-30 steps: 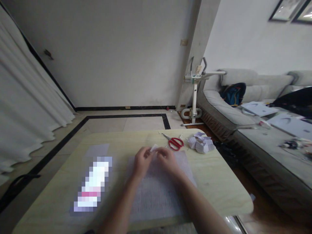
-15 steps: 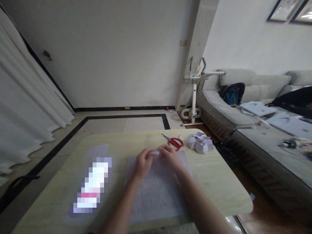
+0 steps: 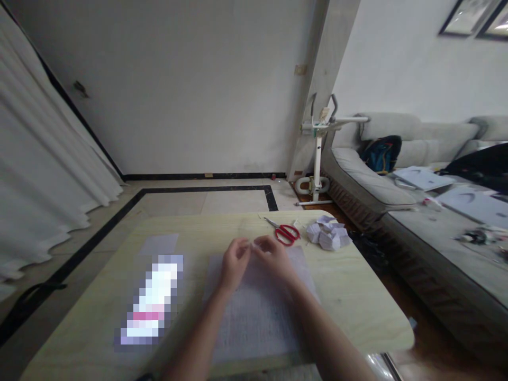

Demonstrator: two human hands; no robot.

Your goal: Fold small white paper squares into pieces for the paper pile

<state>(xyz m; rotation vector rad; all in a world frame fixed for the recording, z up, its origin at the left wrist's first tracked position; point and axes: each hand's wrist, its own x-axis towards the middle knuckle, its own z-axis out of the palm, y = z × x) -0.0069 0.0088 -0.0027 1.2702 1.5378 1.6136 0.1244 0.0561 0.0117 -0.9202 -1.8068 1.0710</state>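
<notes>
My left hand (image 3: 234, 264) and my right hand (image 3: 273, 257) meet over the far end of a pale cutting mat (image 3: 257, 312) on a light wooden table (image 3: 357, 296). Both hands pinch a small piece of white paper (image 3: 253, 245) between their fingertips; only a sliver of it shows. Red-handled scissors (image 3: 286, 233) lie just beyond my right hand. A heap of folded white paper pieces (image 3: 328, 234) sits further right near the table's far corner.
A blurred oblong object (image 3: 151, 301) and a thin paper sheet (image 3: 159, 244) lie on the table's left part. Beyond stand an exercise machine (image 3: 317, 159), a grey sofa (image 3: 397, 174) with a blue bag (image 3: 381, 153) and papers, and white curtains (image 3: 43, 174) at left.
The hands have stayed in place, working the small paper; more of it showed a second ago, and now the fingertips close over it. The view shifted slightly.
</notes>
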